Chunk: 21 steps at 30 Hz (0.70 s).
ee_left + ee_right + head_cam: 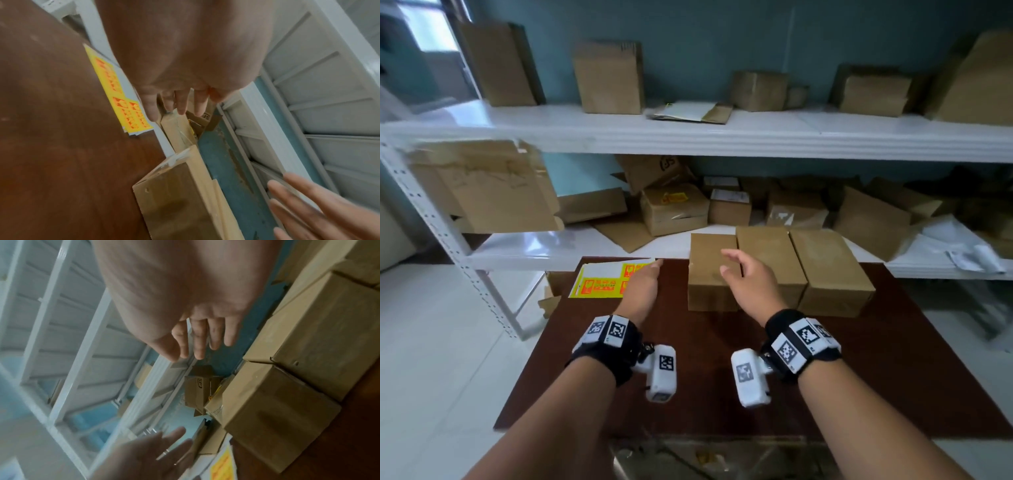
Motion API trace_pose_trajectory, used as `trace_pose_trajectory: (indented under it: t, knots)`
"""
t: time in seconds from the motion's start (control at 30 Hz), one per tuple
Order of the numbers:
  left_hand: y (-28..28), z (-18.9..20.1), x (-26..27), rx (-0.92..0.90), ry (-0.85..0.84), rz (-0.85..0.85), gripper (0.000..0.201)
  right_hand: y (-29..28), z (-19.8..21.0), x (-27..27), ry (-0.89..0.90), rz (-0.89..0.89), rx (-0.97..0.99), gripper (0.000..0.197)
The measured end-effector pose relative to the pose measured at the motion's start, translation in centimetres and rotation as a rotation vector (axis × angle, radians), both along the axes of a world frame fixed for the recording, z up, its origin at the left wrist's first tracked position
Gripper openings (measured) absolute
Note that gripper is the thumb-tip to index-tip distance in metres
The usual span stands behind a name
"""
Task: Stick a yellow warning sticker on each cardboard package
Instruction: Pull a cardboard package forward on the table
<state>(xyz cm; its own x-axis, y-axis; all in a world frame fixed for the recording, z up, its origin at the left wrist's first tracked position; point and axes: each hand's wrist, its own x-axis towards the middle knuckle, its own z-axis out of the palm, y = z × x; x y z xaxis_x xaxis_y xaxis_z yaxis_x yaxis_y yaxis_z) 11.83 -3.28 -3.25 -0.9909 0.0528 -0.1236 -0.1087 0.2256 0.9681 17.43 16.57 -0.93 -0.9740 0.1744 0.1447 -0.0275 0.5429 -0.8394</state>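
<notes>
My left hand (642, 286) hovers spread over the sticker sheet (599, 282) to peel one; my right hand (748, 284), fingers loose and empty, waits above the left package (709, 274).

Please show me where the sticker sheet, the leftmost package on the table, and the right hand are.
sticker sheet (599, 284): head view, on a yellow sticker at its near left part.
leftmost package (705, 253): head view, on its bare top face.
right hand (750, 279): head view, on the back of the hand.

Black wristbands (606, 346) carry checkered tags and white camera units (661, 373).
</notes>
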Motion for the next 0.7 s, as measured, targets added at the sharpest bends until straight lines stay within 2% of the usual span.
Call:
trace_pose_trajectory:
  t: [0.1, 0.3, 0.4, 0.47, 0.53, 0.63, 0.7]
  knots:
    - [0.3, -1.9, -1.8, 0.026, -0.021, 0.035, 0.049, 0.1, -1.3, -2.0, -0.054, 0.045, 0.211, 0.044]
    - [2.8, -5.2, -5.6, 0.128, -0.09, 0.046, 0.042, 0.4, -4.8, -5.0, -0.186, 0.17, 0.44, 0.058]
    - [4.4, -6.1, -7.1, 0.125, -0.128, -0.013, 0.056, 0.6, -5.6, -5.5, -0.19, 0.226, 0.625, 0.057]
    - [5.1, -6.1, -7.1, 0.115, -0.129, -0.082, 0.05, 0.5, -5.3, -5.4, -0.184, 0.248, 0.637, 0.053]
    - [5.3, -5.8, -6.9, 0.014, -0.114, -0.133, 0.055, 0.4, -4.5, -4.9, -0.164, 0.266, 0.634, 0.046]
    - [4.6, -5.1, -6.1, -0.119, -0.129, -0.18, 0.084, 0.8, -3.6, -4.1, -0.145, 0.26, 0.579, 0.036]
    - [3.6, -4.1, -5.0, -0.17, -0.19, -0.261, 0.098, 1.3, -3.0, -3.7, -0.164, 0.24, 0.42, 0.031]
